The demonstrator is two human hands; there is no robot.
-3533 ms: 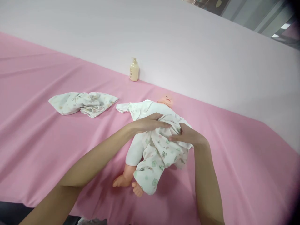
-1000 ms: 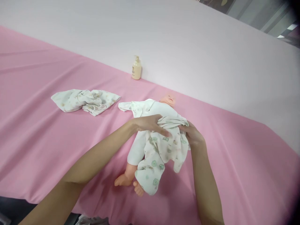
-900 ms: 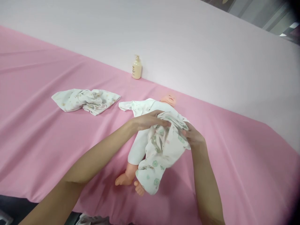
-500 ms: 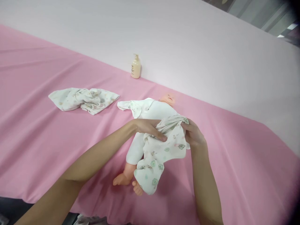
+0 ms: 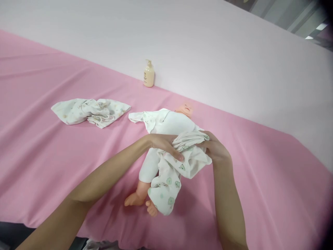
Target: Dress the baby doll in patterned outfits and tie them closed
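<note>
A baby doll (image 5: pixel 177 121) in white lies on its back, its head away from me and its bare feet toward me. Over its middle and one leg hangs a white baby garment (image 5: pixel 166 194) with green animal prints. My left hand (image 5: pixel 166 143) grips a gathered fold of this cloth, thumb on top. On the other side, my right hand (image 5: pixel 215 147) is closed on the bunched edge, with some fingers hidden in the folds. A printed sleeve (image 5: pixel 137 117) stretches out at the doll's left-hand side in view. The doll's arm near my right hand is hidden.
A crumpled printed cloth (image 5: pixel 91 113) lies to the left on the pink sheet (image 5: pixel 78 156). A cream pump bottle (image 5: pixel 148 74) stands at the back, by the white wall (image 5: pixel 182 45). The table's front edge is at lower left.
My right hand has gathered more of the garment, so its hanging right part is now bunched and folded up. My left hand keeps its hold; the doll stays put.
</note>
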